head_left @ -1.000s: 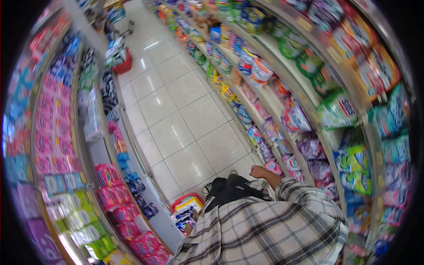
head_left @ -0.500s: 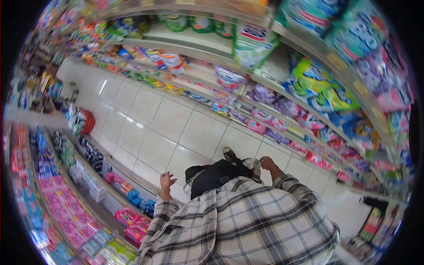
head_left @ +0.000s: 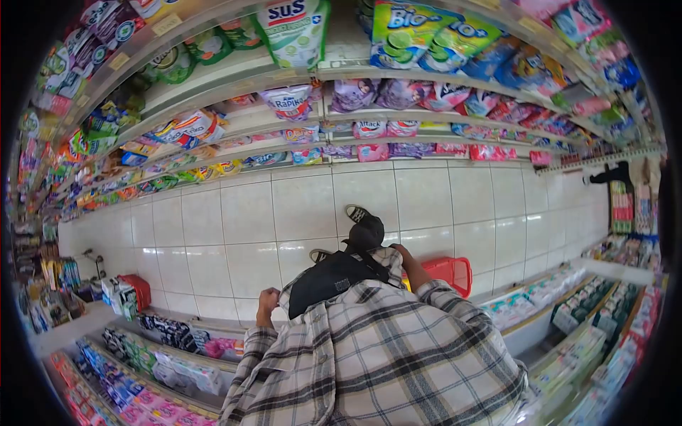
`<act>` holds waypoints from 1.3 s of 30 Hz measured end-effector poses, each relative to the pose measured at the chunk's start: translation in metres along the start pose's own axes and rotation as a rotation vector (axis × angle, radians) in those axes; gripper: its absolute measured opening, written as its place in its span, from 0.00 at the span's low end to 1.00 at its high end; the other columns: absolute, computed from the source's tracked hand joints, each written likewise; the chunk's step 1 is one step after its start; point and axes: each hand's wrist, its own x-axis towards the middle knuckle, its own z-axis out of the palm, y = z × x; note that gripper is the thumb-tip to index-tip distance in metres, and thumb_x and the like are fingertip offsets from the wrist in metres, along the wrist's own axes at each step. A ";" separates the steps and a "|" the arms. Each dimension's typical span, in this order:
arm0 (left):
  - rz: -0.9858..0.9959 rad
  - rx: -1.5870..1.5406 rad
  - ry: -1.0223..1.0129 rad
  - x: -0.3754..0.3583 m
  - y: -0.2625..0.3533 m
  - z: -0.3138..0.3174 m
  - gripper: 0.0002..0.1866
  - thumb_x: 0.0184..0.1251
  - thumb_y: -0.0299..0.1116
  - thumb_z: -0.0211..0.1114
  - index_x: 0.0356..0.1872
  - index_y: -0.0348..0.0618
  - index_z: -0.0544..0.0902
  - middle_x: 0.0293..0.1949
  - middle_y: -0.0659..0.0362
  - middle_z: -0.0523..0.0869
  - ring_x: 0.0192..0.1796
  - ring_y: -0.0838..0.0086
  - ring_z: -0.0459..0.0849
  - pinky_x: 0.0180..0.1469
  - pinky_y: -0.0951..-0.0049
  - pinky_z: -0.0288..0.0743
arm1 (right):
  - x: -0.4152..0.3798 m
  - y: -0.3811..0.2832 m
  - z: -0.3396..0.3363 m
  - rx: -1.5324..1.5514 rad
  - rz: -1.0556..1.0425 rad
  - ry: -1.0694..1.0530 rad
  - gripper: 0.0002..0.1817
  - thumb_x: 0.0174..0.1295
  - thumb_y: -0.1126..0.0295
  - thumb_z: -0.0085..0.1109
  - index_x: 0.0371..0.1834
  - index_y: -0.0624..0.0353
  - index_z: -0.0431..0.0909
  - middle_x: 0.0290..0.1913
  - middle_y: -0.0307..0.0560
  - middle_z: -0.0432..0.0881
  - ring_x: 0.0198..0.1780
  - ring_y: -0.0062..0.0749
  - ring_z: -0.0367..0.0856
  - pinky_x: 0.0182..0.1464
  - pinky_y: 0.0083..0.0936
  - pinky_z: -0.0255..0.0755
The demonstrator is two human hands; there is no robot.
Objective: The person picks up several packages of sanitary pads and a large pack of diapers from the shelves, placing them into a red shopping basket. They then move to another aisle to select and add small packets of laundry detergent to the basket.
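My left hand [head_left: 268,300] hangs low beside the black bag [head_left: 334,280] at my front, over the tiled floor. Its fingers look curled, but whether they hold anything is too small to tell. On the other side of the bag is my right hand [head_left: 403,255], partly hidden against the plaid shirt [head_left: 383,348], its fingers not clear. A red basket [head_left: 451,275] stands on the floor just beyond my right forearm. Two dark shoes, one of them the upper shoe [head_left: 357,213], show on the tiles.
Ahead runs a long shelf [head_left: 234,106] with detergent pouches [head_left: 291,32]. Behind me are lower shelves with boxes [head_left: 188,373] on the left and packs [head_left: 511,309] on the right. A red container [head_left: 135,290] stands on the floor at the far left.
The view has turned, so the detergent shelf now runs across the top. The red basket has come into view by my right arm. My left hand's fingers, spread before, look more curled.
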 end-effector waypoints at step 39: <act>0.187 0.147 -0.029 -0.044 0.172 0.274 0.15 0.53 0.36 0.61 0.33 0.30 0.81 0.26 0.51 0.83 0.29 0.65 0.84 0.27 0.66 0.81 | -0.176 0.217 -0.293 0.565 0.713 0.435 0.19 0.61 0.61 0.55 0.49 0.64 0.75 0.31 0.52 0.84 0.26 0.36 0.82 0.26 0.33 0.74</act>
